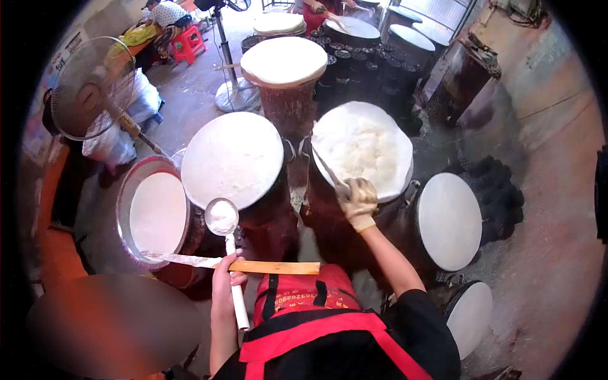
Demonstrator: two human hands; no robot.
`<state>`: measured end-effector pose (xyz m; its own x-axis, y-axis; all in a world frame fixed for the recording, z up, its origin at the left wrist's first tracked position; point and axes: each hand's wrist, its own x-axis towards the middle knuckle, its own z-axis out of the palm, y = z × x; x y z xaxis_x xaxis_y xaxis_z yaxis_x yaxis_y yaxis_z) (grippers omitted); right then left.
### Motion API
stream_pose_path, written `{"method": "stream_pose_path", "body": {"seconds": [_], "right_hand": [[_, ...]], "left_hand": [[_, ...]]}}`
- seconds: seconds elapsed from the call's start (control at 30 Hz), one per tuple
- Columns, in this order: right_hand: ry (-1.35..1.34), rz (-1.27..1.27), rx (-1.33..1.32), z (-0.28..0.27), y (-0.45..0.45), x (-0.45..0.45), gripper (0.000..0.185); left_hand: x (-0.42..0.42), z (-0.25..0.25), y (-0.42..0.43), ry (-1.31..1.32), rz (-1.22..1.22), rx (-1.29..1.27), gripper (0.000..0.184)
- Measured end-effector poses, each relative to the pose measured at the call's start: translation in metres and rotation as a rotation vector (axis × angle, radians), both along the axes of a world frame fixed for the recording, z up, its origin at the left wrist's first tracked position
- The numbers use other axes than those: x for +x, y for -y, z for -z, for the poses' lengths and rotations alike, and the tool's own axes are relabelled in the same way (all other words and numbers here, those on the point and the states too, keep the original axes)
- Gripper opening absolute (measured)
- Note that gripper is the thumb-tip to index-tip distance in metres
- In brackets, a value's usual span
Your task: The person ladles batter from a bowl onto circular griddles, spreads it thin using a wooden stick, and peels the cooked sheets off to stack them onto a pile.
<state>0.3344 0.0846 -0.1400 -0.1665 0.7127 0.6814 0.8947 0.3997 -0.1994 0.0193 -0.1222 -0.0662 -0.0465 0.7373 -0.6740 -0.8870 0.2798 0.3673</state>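
Note:
My left hand (229, 271) is closed around the white handle of a ladle (221, 216) and a flat wooden stick (282, 268). White batter or paste sits in the ladle's bowl, and the stick's left end is coated white. Under the ladle is a round griddle (233, 158) covered by a thin white sheet. My right hand (358, 197), in a pale glove, grips a thin flat scraper (325, 166) along the left edge of a second round griddle. A white, bubbled sheet (364, 149) lies there, its rim partly lifted. The scraper's handle is mostly hidden in the glove.
A basin of white batter (158, 212) stands at left, beside a fan (93, 88). Ahead is another drum stove with a white round top (284, 61). More round tops (449, 221) line the right side. Black briquettes (497, 196) lie on the floor. Other people are in the background.

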Motion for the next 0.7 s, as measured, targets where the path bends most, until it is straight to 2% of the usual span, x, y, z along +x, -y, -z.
{"method": "stream_pose_path", "body": {"seconds": [0.07, 0.1, 0.13, 0.2, 0.23, 0.3, 0.4, 0.5, 0.57, 0.6, 0.7], "right_hand": [[0.075, 0.191, -0.069, 0.010, -0.016, 0.012, 0.025], [0.037, 0.327, -0.076, 0.045, -0.035, 0.032, 0.027], [0.032, 0.488, -0.075, 0.050, -0.049, 0.051, 0.035], [-0.020, 0.852, -0.158, 0.023, -0.069, 0.081, 0.054], [-0.084, 0.953, -0.242, 0.006, -0.073, 0.107, 0.064], [-0.286, 0.979, -0.466, 0.017, -0.096, 0.136, 0.071], [-0.364, 0.793, -0.765, 0.008, -0.105, 0.136, 0.064], [-0.541, 0.763, -0.776, 0.022, -0.104, 0.154, 0.051], [-0.425, 0.783, -0.652, 0.022, -0.105, 0.155, 0.043], [-0.369, 0.785, -0.607, 0.004, -0.104, 0.147, 0.041], [-0.165, 0.726, -0.487, -0.068, -0.111, 0.132, 0.037]], "left_hand": [[-0.024, 0.005, -0.028, -0.040, -0.012, -0.026, 0.017], [-0.036, 0.009, -0.039, -0.009, -0.023, -0.019, 0.017], [-0.045, 0.009, -0.048, -0.026, -0.021, 0.003, 0.018], [-0.062, 0.003, -0.068, -0.131, 0.019, 0.033, 0.019], [-0.060, -0.020, -0.071, -0.113, 0.035, 0.026, 0.020], [-0.070, -0.018, -0.083, -0.140, -0.018, 0.000, 0.019], [-0.088, -0.005, -0.096, -0.052, -0.041, 0.023, 0.018], [-0.095, -0.013, -0.106, 0.011, -0.061, 0.004, 0.017], [-0.096, -0.016, -0.116, -0.020, -0.107, -0.060, 0.016], [-0.099, -0.012, -0.117, 0.035, -0.105, 0.006, 0.016], [-0.096, -0.029, -0.125, 0.032, -0.142, -0.026, 0.016]]}}
